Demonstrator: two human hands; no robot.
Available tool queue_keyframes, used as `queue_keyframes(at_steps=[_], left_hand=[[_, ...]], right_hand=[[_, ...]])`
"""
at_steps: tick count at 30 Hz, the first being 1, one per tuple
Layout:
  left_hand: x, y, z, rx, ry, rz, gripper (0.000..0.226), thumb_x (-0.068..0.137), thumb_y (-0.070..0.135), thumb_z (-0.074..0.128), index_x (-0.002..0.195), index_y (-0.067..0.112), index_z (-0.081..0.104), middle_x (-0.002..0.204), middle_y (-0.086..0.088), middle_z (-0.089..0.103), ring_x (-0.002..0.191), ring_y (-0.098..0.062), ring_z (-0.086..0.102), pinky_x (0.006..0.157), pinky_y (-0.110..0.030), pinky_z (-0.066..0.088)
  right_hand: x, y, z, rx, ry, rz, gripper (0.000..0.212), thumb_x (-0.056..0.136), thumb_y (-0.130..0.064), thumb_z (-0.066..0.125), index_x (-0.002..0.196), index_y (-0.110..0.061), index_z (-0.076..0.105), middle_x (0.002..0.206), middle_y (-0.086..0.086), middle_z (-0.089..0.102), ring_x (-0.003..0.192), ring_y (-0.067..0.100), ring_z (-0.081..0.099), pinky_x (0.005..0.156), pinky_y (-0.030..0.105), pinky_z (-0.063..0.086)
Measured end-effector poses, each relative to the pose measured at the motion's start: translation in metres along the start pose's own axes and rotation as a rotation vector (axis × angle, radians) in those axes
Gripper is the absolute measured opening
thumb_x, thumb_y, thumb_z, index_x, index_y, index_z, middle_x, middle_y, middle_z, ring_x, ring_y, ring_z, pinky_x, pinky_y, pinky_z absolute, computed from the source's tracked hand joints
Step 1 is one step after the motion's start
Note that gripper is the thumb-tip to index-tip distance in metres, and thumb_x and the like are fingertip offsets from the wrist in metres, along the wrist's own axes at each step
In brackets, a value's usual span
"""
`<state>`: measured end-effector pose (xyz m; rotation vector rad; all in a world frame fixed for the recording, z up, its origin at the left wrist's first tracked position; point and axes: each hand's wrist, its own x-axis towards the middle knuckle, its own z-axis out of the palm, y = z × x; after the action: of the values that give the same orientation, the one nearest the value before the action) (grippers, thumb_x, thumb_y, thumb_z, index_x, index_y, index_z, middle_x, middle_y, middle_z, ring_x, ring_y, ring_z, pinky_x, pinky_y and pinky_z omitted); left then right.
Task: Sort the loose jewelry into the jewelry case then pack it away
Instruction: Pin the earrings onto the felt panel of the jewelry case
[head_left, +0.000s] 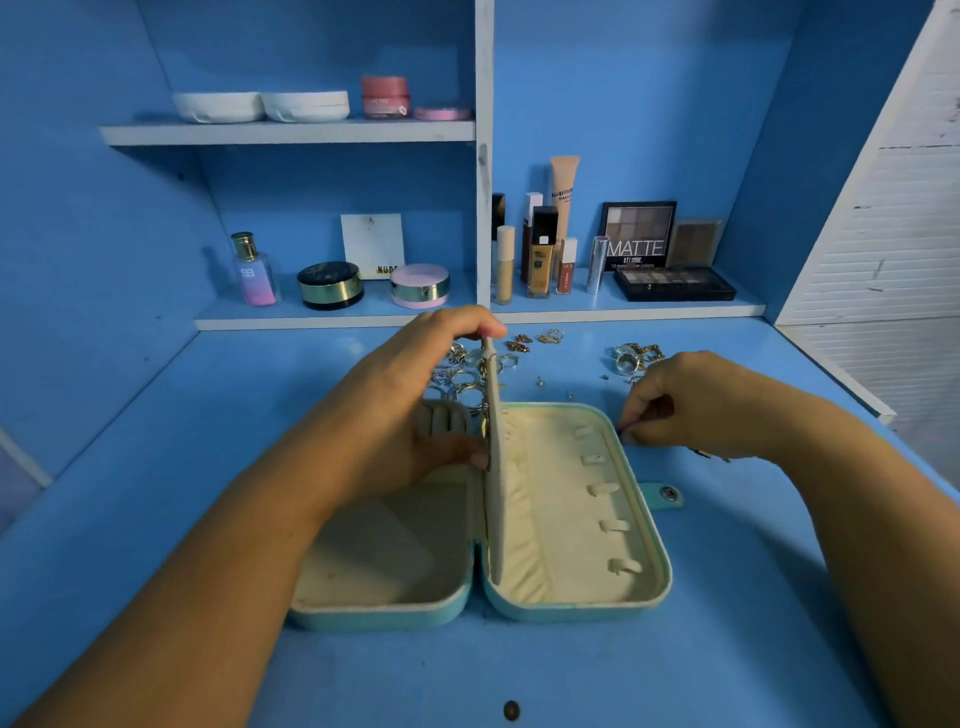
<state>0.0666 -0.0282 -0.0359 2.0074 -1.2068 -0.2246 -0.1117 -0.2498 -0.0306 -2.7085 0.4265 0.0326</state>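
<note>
Open teal jewelry case (571, 613), cream-lined, centre flap (496, 467) upright; loose rings (470, 387), earrings (519, 344) scattered just behind.

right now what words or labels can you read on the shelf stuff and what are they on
"MATTE": upright eyeshadow palette, right shelf.
"NUD", then hidden by a pink-lidded jar: white box.
"SB": perfume bottle.
Too small or blurred: print under MATTE, beige tube, foundation bottle, pink jar on upper shelf.
None visible on the jewelry case.
</note>
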Motion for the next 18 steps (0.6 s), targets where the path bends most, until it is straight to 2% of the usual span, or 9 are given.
queue_keyframes(at_steps=[2, 4, 7, 10, 12, 14, 16, 17, 18], left_hand=[[0.006, -0.006, 0.001, 0.006, 0.004, -0.013, 0.023, 0.065, 0.063, 0.047, 0.086, 0.069, 0.054, 0.108, 0.056, 0.045, 0.105, 0.032, 0.040, 0.094, -0.023, 0.032], [0.003, -0.005, 0.002, -0.015, 0.003, 0.010, 0.023, 0.072, 0.061, 0.048, 0.092, 0.068, 0.054, 0.109, 0.056, 0.044, 0.106, 0.032, 0.039, 0.092, -0.021, 0.030], [0.001, -0.005, 0.002, -0.048, -0.004, 0.005, 0.024, 0.087, 0.045, 0.050, 0.100, 0.065, 0.054, 0.111, 0.055, 0.044, 0.107, 0.032, 0.039, 0.097, -0.026, 0.030], [-0.005, -0.001, 0.001, -0.012, 0.001, 0.065, 0.029, 0.074, 0.059, 0.047, 0.102, 0.067, 0.050, 0.118, 0.050, 0.045, 0.116, 0.025, 0.040, 0.101, -0.024, 0.031], [-0.011, -0.002, 0.002, -0.039, 0.064, 0.100, 0.035, 0.066, 0.061, 0.047, 0.100, 0.067, 0.049, 0.121, 0.043, 0.049, 0.121, 0.016, 0.044, 0.103, -0.020, 0.034], [-0.011, -0.005, 0.004, -0.063, 0.100, 0.066, 0.038, 0.063, 0.060, 0.047, 0.101, 0.061, 0.049, 0.126, 0.029, 0.054, 0.124, 0.003, 0.047, 0.106, -0.031, 0.037], [-0.009, -0.002, 0.005, -0.032, 0.086, 0.044, 0.034, 0.066, 0.056, 0.052, 0.099, 0.049, 0.053, 0.121, 0.023, 0.056, 0.126, -0.003, 0.048, 0.100, -0.026, 0.038], [-0.011, 0.001, 0.002, -0.040, 0.064, 0.025, 0.029, 0.069, 0.050, 0.057, 0.097, 0.043, 0.056, 0.113, 0.025, 0.056, 0.126, -0.002, 0.047, 0.096, -0.020, 0.038], [-0.013, 0.003, -0.001, -0.019, 0.069, 0.034, 0.024, 0.072, 0.043, 0.063, 0.095, 0.044, 0.055, 0.108, 0.026, 0.057, 0.126, 0.003, 0.046, 0.092, -0.015, 0.038]], right_hand=[[0.000, 0.000, 0.001, -0.016, 0.021, -0.003, 0.006, 0.080, -0.029, 0.074, 0.076, -0.033, 0.072, 0.077, -0.009, 0.065, 0.057, 0.002, 0.057, 0.052, 0.018, 0.050], [0.000, -0.001, 0.004, -0.033, 0.040, -0.010, 0.002, 0.081, -0.026, 0.072, 0.080, -0.028, 0.072, 0.077, -0.009, 0.065, 0.060, -0.003, 0.056, 0.051, 0.010, 0.043], [0.000, -0.002, 0.008, -0.101, 0.052, -0.005, 0.001, 0.082, -0.027, 0.069, 0.081, -0.026, 0.069, 0.080, -0.008, 0.066, 0.073, 0.005, 0.059, 0.064, 0.018, 0.048], [-0.002, -0.006, 0.008, -0.100, 0.109, -0.031, 0.003, 0.082, -0.026, 0.068, 0.079, -0.025, 0.068, 0.078, -0.009, 0.066, 0.072, 0.006, 0.058, 0.065, 0.018, 0.047], [-0.005, -0.013, 0.006, 0.016, 0.212, -0.070, 0.009, 0.082, -0.025, 0.069, 0.074, -0.029, 0.067, 0.075, -0.012, 0.065, 0.069, 0.004, 0.058, 0.062, 0.016, 0.046], [-0.011, -0.027, 0.006, 0.208, 0.269, -0.078, 0.010, 0.082, -0.027, 0.069, 0.073, -0.029, 0.066, 0.065, -0.015, 0.064, 0.059, 0.003, 0.055, 0.056, 0.014, 0.043], [-0.017, -0.047, 0.009, 0.402, 0.228, -0.086, 0.009, 0.083, -0.025, 0.069, 0.075, -0.026, 0.067, 0.059, -0.012, 0.064, 0.050, 0.000, 0.052, 0.053, 0.011, 0.041], [-0.020, -0.056, 0.013, 0.476, 0.175, -0.086, 0.008, 0.084, -0.022, 0.069, 0.077, -0.023, 0.067, 0.062, -0.007, 0.067, 0.052, 0.001, 0.054, 0.054, 0.011, 0.043], [-0.023, -0.064, 0.017, 0.530, 0.111, -0.081, 0.007, 0.085, -0.021, 0.069, 0.079, -0.020, 0.068, 0.066, -0.003, 0.070, 0.055, 0.002, 0.057, 0.057, 0.014, 0.046]])
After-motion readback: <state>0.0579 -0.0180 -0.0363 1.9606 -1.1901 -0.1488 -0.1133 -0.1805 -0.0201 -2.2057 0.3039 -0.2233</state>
